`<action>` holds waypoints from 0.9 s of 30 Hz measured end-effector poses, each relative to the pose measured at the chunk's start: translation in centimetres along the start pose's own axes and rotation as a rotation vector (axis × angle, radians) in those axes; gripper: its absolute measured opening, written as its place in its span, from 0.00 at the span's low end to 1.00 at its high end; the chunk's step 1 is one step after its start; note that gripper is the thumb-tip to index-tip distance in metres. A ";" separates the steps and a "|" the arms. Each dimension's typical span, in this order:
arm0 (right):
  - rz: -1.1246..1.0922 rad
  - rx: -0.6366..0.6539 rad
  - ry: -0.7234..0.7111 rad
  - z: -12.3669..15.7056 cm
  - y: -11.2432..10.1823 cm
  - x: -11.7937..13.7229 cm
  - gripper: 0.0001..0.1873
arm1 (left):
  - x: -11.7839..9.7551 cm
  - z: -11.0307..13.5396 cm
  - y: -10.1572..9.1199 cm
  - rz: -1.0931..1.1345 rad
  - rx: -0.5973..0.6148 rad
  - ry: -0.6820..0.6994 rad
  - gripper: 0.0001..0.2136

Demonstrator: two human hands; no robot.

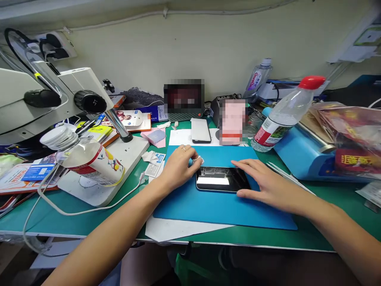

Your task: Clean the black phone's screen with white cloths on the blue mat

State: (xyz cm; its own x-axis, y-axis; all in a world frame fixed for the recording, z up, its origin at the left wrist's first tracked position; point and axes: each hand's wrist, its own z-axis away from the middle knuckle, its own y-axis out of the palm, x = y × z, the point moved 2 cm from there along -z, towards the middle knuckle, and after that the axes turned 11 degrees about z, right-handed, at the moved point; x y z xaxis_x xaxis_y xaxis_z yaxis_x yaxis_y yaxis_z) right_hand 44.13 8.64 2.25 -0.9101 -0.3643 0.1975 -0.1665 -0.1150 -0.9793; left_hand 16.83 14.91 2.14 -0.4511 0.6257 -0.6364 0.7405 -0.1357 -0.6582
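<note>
A black smartphone [220, 182] lies face up on the blue mat [220, 208], its glossy screen reflecting a white light. My left hand [181, 165] is closed at the phone's upper left corner, pinching a small crumpled white wipe [198, 160]. At the other end, my right hand [262, 180] is open, with thumb and fingers spread around the phone's right edge. Whether its fingertips touch the phone is hard to tell. Behind the mat rests another phone-sized piece [201, 130] with a pale grey face, on white paper.
On the left stand a microscope [86, 93] and a tilted drink bottle [89, 159] beside a white cable [98, 212]. Torn wipe packets [153, 165] lie left of the mat. A red-capped bottle [285, 115], tweezers [288, 176] and a blue machine [306, 155] occupy the right.
</note>
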 end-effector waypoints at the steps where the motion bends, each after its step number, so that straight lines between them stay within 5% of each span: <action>1: 0.002 0.040 -0.024 -0.9 -0.4 0.6 0.44 | -0.2 0.0 0.1 0.013 -0.014 0.007 0.09; 4: -0.022 0.140 -0.201 -4.1 -1.1 3.1 0.44 | 0.0 -0.1 0.5 -0.004 -0.036 -0.007 0.08; 7: 0.026 0.108 -0.277 -6.2 -0.8 5.1 0.38 | 1.1 -0.2 0.1 -0.057 -0.082 -0.050 0.07; 13: -0.050 0.018 -0.351 -5.9 0.1 6.5 0.27 | 1.6 -0.3 -0.2 -0.045 -0.148 -0.026 0.18; 19: 0.076 -0.076 -0.314 -7.4 0.6 8.0 0.10 | 0.4 0.3 -0.4 0.162 0.085 -0.073 0.16; 21: 0.100 -0.127 -0.292 -8.1 1.1 8.3 0.11 | 0.1 1.0 -0.6 0.159 0.176 -0.099 0.18; 27: 0.178 -0.274 -0.259 -8.7 2.3 8.8 0.15 | -0.2 2.5 0.0 0.048 0.247 -0.063 0.49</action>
State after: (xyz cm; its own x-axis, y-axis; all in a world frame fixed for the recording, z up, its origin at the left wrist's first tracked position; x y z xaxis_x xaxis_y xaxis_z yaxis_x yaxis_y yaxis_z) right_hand 32.44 13.19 1.39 -0.8139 -0.5810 -0.0060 -0.1414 0.2082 -0.9678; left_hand 15.70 12.85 1.29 -0.4542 0.5664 -0.6877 0.6212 -0.3519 -0.7002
